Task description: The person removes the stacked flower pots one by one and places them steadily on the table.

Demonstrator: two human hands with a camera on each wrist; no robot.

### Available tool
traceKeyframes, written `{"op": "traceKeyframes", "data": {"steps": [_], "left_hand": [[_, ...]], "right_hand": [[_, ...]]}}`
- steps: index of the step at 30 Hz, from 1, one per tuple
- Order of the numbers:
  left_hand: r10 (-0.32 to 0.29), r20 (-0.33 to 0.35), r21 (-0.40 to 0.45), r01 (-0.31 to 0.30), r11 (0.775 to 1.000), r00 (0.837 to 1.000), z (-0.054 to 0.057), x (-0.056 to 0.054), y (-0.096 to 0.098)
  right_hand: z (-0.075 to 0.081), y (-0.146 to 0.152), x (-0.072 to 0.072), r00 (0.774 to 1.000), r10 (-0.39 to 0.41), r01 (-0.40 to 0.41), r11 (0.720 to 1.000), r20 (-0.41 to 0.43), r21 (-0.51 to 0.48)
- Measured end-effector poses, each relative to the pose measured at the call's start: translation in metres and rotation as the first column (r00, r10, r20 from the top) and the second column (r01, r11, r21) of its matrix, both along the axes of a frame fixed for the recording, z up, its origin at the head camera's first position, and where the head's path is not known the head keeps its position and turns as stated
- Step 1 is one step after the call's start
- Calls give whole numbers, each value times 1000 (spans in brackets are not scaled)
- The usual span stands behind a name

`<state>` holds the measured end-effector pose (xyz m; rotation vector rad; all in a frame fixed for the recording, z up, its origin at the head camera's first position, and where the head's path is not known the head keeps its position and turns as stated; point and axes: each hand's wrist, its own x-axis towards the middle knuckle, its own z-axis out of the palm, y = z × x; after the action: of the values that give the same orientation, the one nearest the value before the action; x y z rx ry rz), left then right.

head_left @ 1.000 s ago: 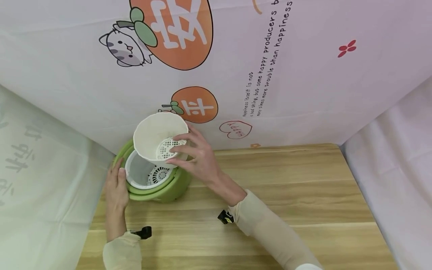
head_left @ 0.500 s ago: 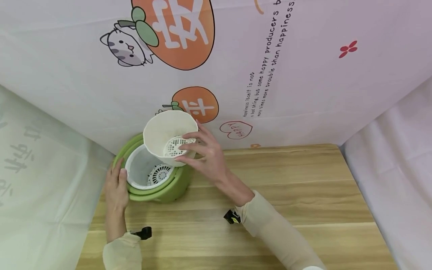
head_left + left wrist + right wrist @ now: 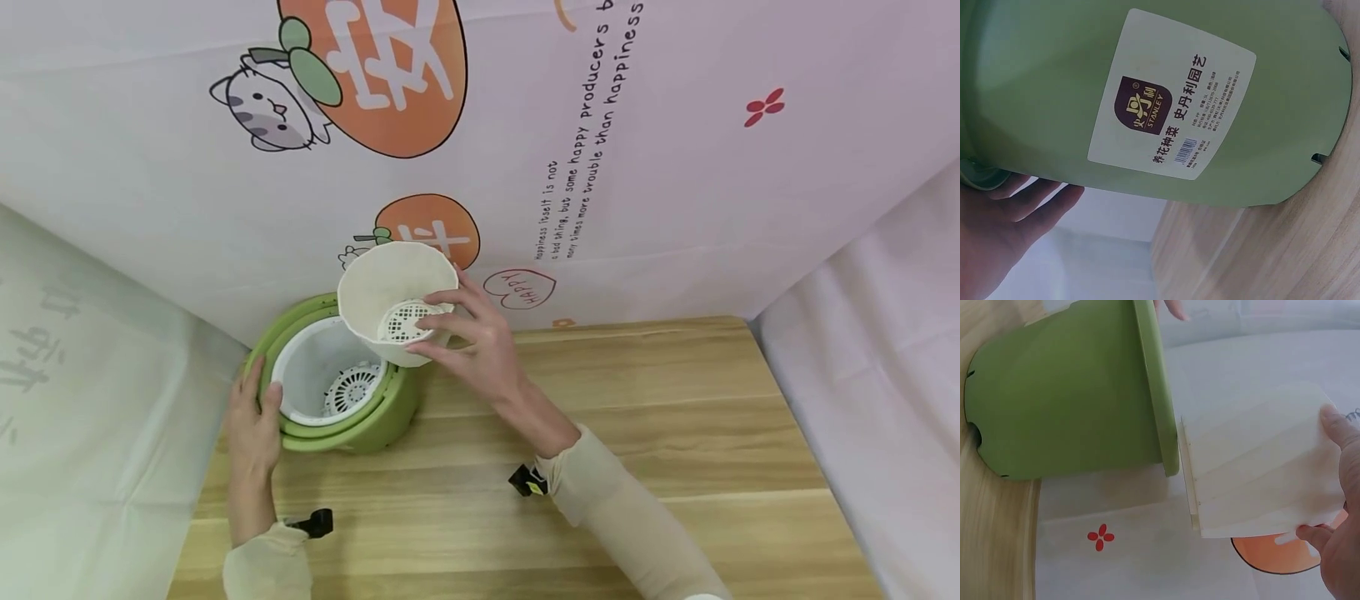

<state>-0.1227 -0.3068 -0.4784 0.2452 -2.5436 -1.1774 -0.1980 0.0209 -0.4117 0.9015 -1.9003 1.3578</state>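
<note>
Cream pot (image 3: 375, 287) in the right hand (image 3: 487, 342), held mouth up, off the tabletop (image 3: 675, 417). Shows a perforated base (image 3: 399, 323) inside. Clamped at the rim by that hand, some fingers reaching over into the mouth, others against the outside. Hangs at the back right edge of the green pot (image 3: 382, 421), partly overlapping it in the head view, base just beyond rim level in the right wrist view; hard to say whether touching.

Green pot upright on the tabletop, near the back wall. Has a stepped rim and holds a white inner pot (image 3: 300, 375) with a slotted disc (image 3: 351, 390) at its bottom. Bears a white label (image 3: 1179, 94) on the side, with a dark emblem reading STANLEY and a barcode; small notches along the base.

On the left side, left hand (image 3: 253, 429) clamped on the green pot's rim, thumb over the edge, fingers along the outside.

Behind, a pale cloth backdrop (image 3: 675, 208) printed with orange fruits (image 3: 420, 125), a striped cat (image 3: 247, 100), a red flower (image 3: 764, 107) and lettering. Beige sleeves (image 3: 637, 525) on both arms, with a small black device (image 3: 321, 523) at each wrist.
</note>
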Motion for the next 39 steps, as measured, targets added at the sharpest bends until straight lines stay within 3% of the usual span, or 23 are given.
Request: {"op": "traceKeyframes", "data": {"steps": [10,27,39], "left_hand": [[-7,-39,-3,6,1000,999,-3,0,1],[-3,-23,31,4,999,1000,-3,3,2],[-2,-22,42,3,999,1000,-3,3,1]], "right_hand": [[-2,14,-1,999,-33,33,999,18,1],[-6,31,3,997,-61,60,998,38,4],[-13,46,2,997,-71,71,997,-13,-19]]}}
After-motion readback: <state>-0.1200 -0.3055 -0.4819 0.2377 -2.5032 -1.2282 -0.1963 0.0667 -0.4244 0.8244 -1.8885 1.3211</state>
